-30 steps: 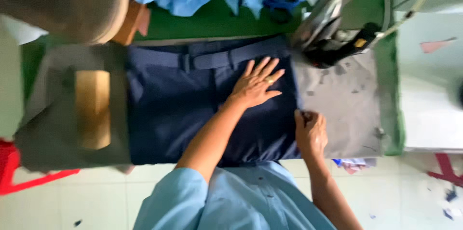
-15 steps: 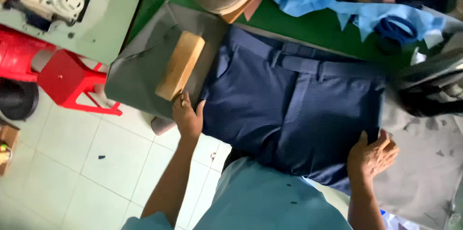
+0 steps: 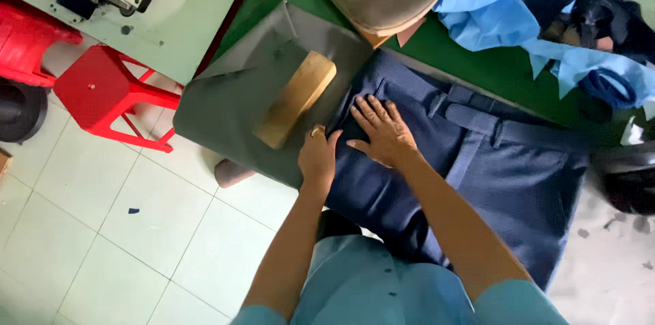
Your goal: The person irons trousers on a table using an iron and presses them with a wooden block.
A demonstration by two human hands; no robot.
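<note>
head view: navy trousers (image 3: 471, 175) spread on grey pressing board (image 3: 232, 103). right hand (image 3: 382, 130) flat, fingers splayed, on the cloth near the waistband. left hand (image 3: 318, 154) pinching the trousers' left edge. wooden block (image 3: 295, 98) just beside.

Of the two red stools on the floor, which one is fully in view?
The square-topped red stool beside the grey pressing board; the other red stool is cut off by the left edge of the picture.
</note>
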